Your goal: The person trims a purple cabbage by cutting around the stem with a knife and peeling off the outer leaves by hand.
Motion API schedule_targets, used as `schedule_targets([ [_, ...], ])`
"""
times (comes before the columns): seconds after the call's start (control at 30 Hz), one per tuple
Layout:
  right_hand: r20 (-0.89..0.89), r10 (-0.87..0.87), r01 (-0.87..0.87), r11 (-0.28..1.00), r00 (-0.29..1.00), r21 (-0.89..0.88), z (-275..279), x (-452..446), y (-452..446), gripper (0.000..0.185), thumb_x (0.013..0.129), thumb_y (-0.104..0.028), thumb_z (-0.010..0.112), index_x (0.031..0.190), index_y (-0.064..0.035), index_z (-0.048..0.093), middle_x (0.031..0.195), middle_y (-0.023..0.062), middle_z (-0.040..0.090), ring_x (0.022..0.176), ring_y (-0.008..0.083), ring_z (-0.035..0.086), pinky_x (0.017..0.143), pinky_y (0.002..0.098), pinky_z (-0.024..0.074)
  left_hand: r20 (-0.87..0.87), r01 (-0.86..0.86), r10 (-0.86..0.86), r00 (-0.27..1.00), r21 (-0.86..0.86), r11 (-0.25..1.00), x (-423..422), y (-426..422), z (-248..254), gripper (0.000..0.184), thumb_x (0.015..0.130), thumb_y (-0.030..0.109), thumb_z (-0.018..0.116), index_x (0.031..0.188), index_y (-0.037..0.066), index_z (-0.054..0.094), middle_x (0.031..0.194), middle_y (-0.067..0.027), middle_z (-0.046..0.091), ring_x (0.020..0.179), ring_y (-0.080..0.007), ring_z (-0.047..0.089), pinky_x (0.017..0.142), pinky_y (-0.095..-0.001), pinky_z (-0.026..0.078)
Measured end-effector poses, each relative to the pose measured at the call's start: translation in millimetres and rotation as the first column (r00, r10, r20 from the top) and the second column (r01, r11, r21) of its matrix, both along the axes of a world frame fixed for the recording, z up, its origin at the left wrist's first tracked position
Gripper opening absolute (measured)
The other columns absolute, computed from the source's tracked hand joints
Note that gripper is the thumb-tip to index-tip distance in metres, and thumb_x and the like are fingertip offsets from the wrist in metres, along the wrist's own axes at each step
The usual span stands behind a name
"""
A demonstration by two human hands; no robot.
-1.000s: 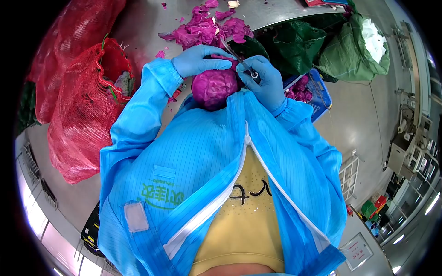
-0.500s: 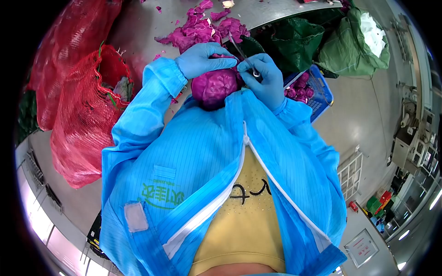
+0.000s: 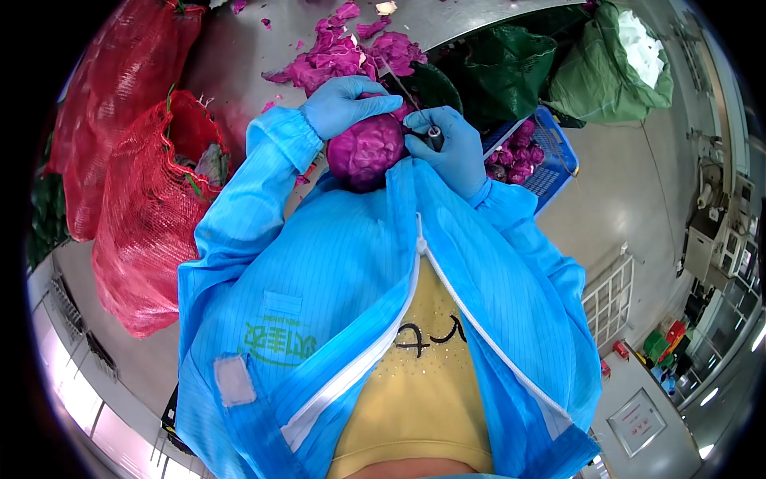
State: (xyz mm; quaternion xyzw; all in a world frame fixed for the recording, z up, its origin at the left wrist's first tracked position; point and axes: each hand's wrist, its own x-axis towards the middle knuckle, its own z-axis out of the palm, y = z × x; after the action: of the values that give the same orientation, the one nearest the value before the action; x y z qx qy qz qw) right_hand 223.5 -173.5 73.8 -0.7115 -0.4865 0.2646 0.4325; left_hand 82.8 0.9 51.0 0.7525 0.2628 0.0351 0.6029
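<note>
A red cabbage (image 3: 366, 152) is held close against the front of the blue jacket. My left hand (image 3: 345, 105), in a blue glove, grips it from the top left with the fingers bent across its upper side. Just to the right, my gloved right hand (image 3: 452, 148) is closed around the dark handle of a knife (image 3: 396, 80). The thin blade points up and left, past the cabbage's upper right side; whether its edge touches the cabbage I cannot tell. Torn purple cabbage leaves (image 3: 339, 60) lie in a heap on the metal table (image 3: 263, 48) beyond my hands.
Red mesh sacks (image 3: 152, 215) stand at the left, one with its mouth open. On the right, a blue basket (image 3: 550, 152) holds several small purple pieces (image 3: 519, 156). Dark green bags (image 3: 511, 72) and a lighter green sack (image 3: 610, 80) stand behind it.
The knife hand has turned a little, showing more of the handle's end. My left hand stays on the cabbage. The whole view has shifted slightly.
</note>
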Motion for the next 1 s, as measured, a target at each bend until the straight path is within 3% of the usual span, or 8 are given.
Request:
schedule_targets([
  [0.17,-0.053,0.038,-0.041,0.997,0.998,-0.061,5,4,6,0.024,0.071,-0.017,0.069,0.092,-0.0056,0.065,0.082,0.0105,0.059,0.074,0.0243,0.062,0.068,0.0326,0.0499,-0.044,-0.01,0.008,0.999,-0.043,0.999,0,1,-2,0.048,0.078,0.046,0.072,0.102,0.005,0.07,0.094,-0.0111,0.068,0.089,-0.0206,0.063,0.083,-0.0309,0.048],
  [0.23,-0.268,0.03,-0.064,0.991,0.963,-0.12,5,6,9,0.022,0.072,-0.017,0.068,0.09,-0.0048,0.065,0.078,0.0111,0.058,0.071,0.0246,0.061,0.067,0.0333,0.0497,-0.073,-0.012,0.011,0.997,-0.016,1.0,1,1,-2,0.048,0.078,0.047,0.072,0.101,0.005,0.07,0.094,-0.0109,0.068,0.089,-0.0207,0.063,0.083,-0.0307,0.048],
  [0.37,-0.259,0.014,-0.047,0.992,0.966,-0.121,9,1,11,0.019,0.074,-0.02,0.066,0.087,-0.0059,0.065,0.077,0.0112,0.059,0.071,0.0257,0.062,0.066,0.0343,0.0498,0.006,-0.003,0.004,1.0,-0.045,0.999,-2,-2,3,0.042,0.08,0.043,0.071,0.101,0.007,0.07,0.093,-0.01,0.068,0.088,-0.0211,0.064,0.084,-0.0321,0.048],
  [0.43,0.071,0.045,-0.037,0.993,0.996,-0.11,14,-1,12,0.019,0.076,-0.024,0.064,0.086,-0.0071,0.064,0.078,0.0106,0.06,0.072,0.0269,0.062,0.064,0.0357,0.0498,0.053,-0.001,0.006,0.999,-0.092,0.996,-2,-3,5,0.04,0.081,0.041,0.07,0.102,0.008,0.071,0.093,-0.0099,0.069,0.088,-0.0213,0.064,0.084,-0.0327,0.048],
  [0.7,0.187,0.14,-0.108,0.979,0.972,-0.174,10,6,15,0.019,0.076,-0.024,0.065,0.088,-0.0096,0.064,0.078,0.009,0.061,0.073,0.0283,0.063,0.064,0.0382,0.05,0.06,0.041,-0.046,0.997,0.075,0.996,-4,0,-14,0.035,0.082,0.039,0.069,0.102,0.011,0.071,0.095,-0.0119,0.068,0.088,-0.0233,0.064,0.08,-0.0341,0.048],
  [0.77,0.214,0.168,-0.13,0.975,0.962,-0.183,8,7,15,0.019,0.076,-0.024,0.065,0.087,-0.0099,0.064,0.078,0.0091,0.061,0.072,0.0286,0.063,0.064,0.0383,0.0501,0.061,0.058,-0.06,0.996,0.037,0.998,-2,-1,-2,0.035,0.082,0.04,0.069,0.102,0.011,0.071,0.095,-0.0117,0.068,0.088,-0.0235,0.064,0.081,-0.0339,0.048],
  [0.93,0.01,0.113,-0.111,0.983,0.993,-0.144,21,13,17,0.014,0.075,-0.018,0.064,0.083,-0.0064,0.064,0.076,0.0112,0.064,0.07,0.0267,0.064,0.064,0.0344,0.0509,0.077,0.007,-0.004,0.997,-0.038,0.999,-3,-4,-4,0.04,0.082,0.044,0.068,0.101,0.01,0.071,0.095,-0.012,0.068,0.09,-0.0235,0.064,0.083,-0.0329,0.048],
  [1.0,-0.07,0.07,-0.074,0.996,0.995,-0.059,22,23,19,0.013,0.074,-0.012,0.068,0.083,-0.0031,0.065,0.077,0.0096,0.065,0.068,0.0175,0.064,0.062,0.0287,0.05,-0.038,-0.013,0.016,0.999,0.075,0.997,-4,0,-14,0.046,0.082,0.048,0.067,0.102,0.006,0.069,0.095,-0.0125,0.068,0.091,-0.0229,0.063,0.084,-0.0329,0.048],
])
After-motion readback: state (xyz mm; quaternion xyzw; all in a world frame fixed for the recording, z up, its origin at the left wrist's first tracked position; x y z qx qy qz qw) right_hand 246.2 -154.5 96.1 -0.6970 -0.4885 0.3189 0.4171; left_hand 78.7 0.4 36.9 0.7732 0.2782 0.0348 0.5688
